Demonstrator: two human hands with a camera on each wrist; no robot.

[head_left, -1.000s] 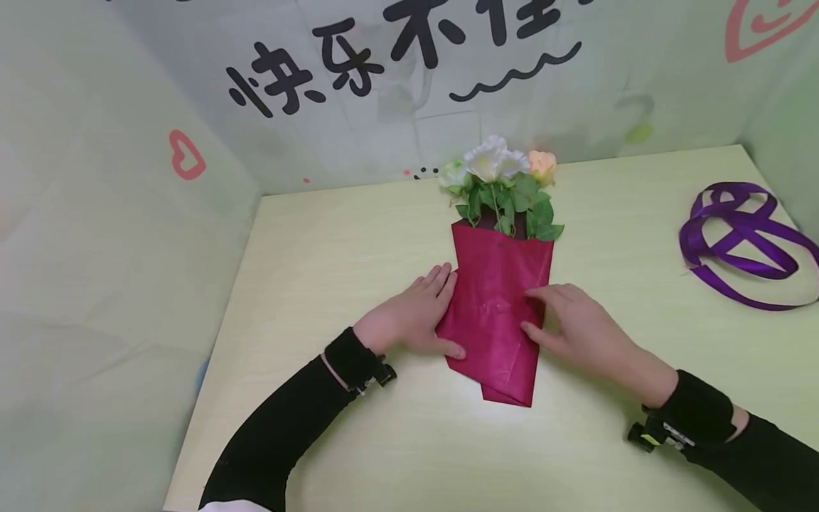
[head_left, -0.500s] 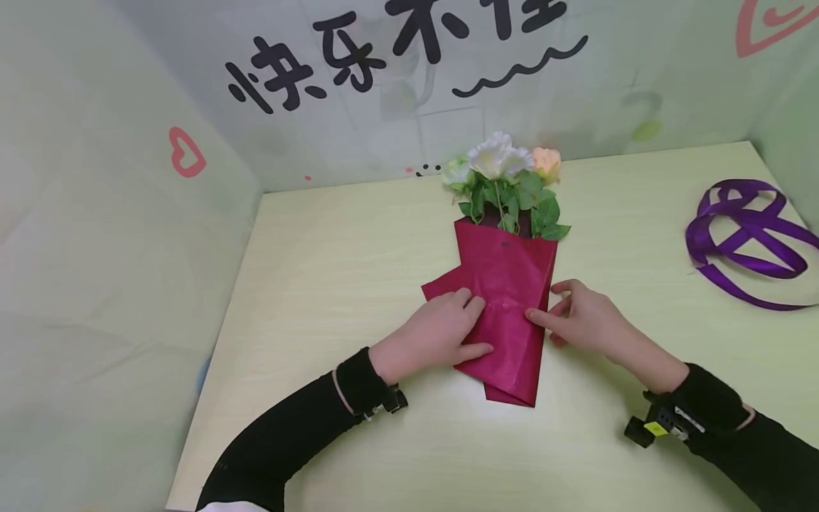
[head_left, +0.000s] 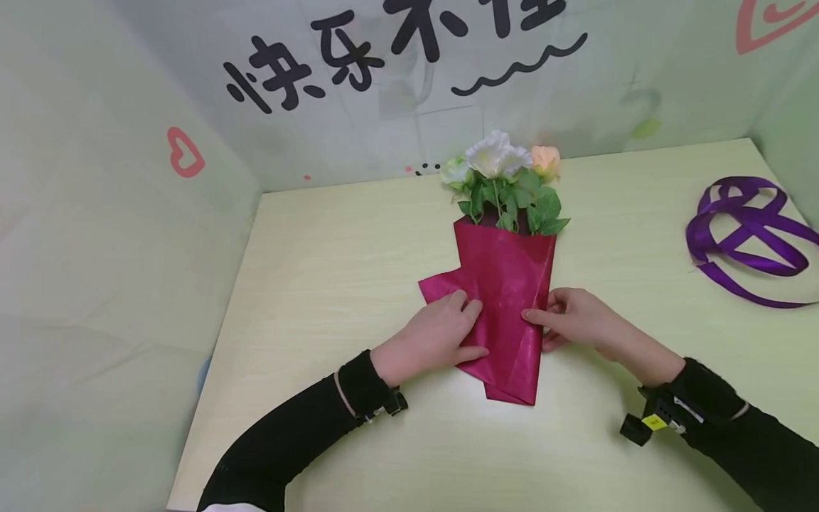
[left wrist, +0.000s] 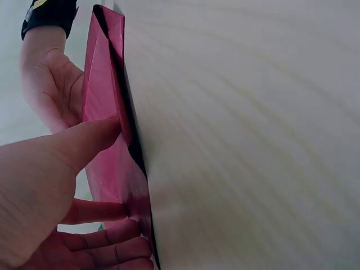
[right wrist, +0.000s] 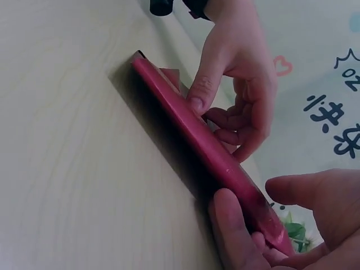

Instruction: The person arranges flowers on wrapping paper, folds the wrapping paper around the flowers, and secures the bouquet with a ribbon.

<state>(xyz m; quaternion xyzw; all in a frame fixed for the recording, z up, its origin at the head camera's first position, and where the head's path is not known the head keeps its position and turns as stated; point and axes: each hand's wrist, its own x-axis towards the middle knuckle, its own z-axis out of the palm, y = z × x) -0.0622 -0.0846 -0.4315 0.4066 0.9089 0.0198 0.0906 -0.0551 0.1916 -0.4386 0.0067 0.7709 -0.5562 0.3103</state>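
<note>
A bouquet of artificial-looking flowers [head_left: 495, 156], white and peach with green leaves, lies on the table, wrapped in dark red wrapping paper [head_left: 508, 277]. My left hand [head_left: 430, 340] holds the paper's left side between thumb and bent fingers. Beside that hand a flap of the paper [head_left: 438, 284] sticks out to the left. On the opposite edge my right hand [head_left: 579, 320] grips the wrap, thumb on top and fingers at the side and partly underneath. The right wrist view shows the wrap's side [right wrist: 208, 149] tipped up off the table; my right fingertips are partly hidden there.
Loops of purple ribbon [head_left: 745, 227] lie at the table's right side. The pale wooden table [head_left: 333, 249] meets a printed backdrop [head_left: 358, 142] behind the flowers and at both sides. Each wrist wears a black band with a small camera.
My left hand has moved right from the paper's left edge onto its face, and a flap now shows at the left. My right fingers have slid from the top to around the right edge.
</note>
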